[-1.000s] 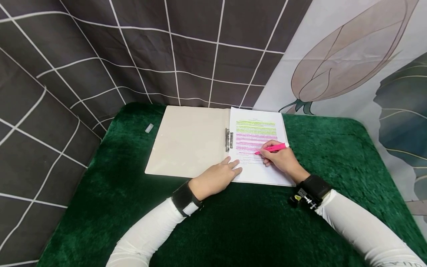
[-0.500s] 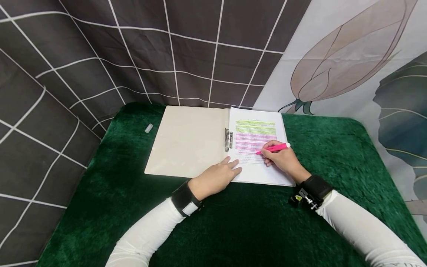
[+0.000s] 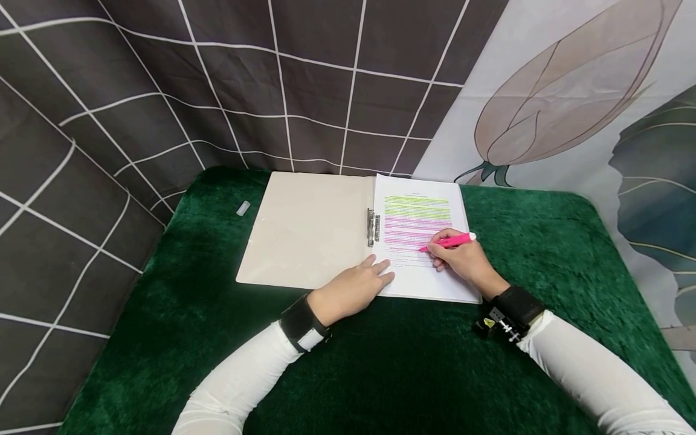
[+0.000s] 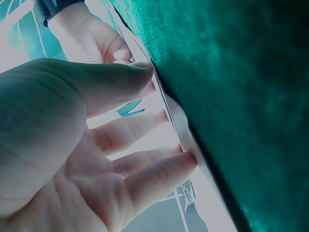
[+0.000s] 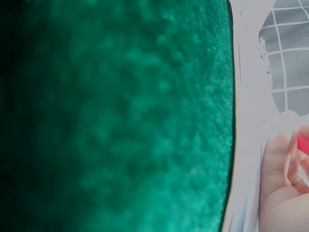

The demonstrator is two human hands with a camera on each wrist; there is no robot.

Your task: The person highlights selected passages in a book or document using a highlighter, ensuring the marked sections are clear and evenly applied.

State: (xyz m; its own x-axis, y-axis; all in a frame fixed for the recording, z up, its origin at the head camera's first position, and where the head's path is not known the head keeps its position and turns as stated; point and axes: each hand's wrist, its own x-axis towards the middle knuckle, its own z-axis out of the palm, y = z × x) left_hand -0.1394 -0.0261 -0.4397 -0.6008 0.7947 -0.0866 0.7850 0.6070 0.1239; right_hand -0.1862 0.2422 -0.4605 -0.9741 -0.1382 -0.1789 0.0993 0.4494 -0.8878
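In the head view an open cream folder [image 3: 311, 229] lies flat, with a metal clip [image 3: 373, 228] along its spine. White printed paper [image 3: 414, 284] covers its right side; upper lines are marked yellow-green, lower ones pink. My right hand [image 3: 462, 260] pinches a pink highlighter [image 3: 455, 240], its tip at a line below the pink block. My left hand [image 3: 350, 291] rests with fingers spread on the paper's lower left corner and the folder's spine. Left fingers [image 4: 159, 176] show against the page edge in the left wrist view. Only part of the right hand [image 5: 282, 193] and a bit of pink appear in the right wrist view.
A small whitish translucent piece [image 3: 243, 208] lies left of the folder. Green plush cloth [image 3: 380, 374] covers the table. Dark grid-patterned fabric [image 3: 315, 78] hangs behind and to the left, with a floral white curtain [image 3: 549, 115] at the right.
The right hand and pink highlighter have slid slightly rightward along the text line. My left hand, the folder and the paper stay in place.
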